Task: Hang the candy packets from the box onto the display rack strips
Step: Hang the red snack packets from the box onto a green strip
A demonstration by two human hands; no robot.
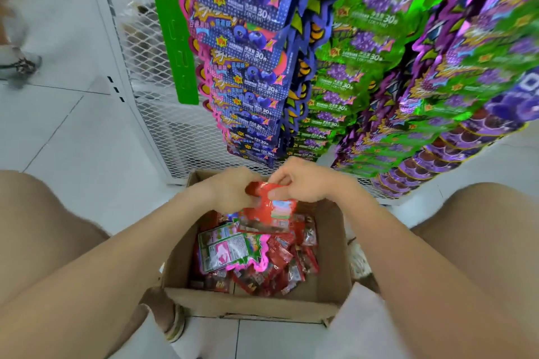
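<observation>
Floor (67, 131): pale tiles, thin dark joints.
Mesh panel (175, 134): white wire, upright on the floor.
Light: bright, even all over.

Fingers of my left hand (233, 191) and right hand (304, 185), both pinching the red packet (271, 210), sit over the far rim of the box (256, 307). Just beyond the fingers hang the bottom ends of the blue packets (250, 73) and green packets (350, 73), close, blocking straight ahead. Right of the fingers, purple packets (455, 102) bulge out low. Up-left of the fingers is a bare green strip (172, 29) with open air in front and the white mesh rack (163, 125) behind. Below the fingers, loose packets (256, 259) cover the box bottom; box walls hem both sides. Left thigh (43, 227) and right thigh (481, 227) flank my forearms.
</observation>
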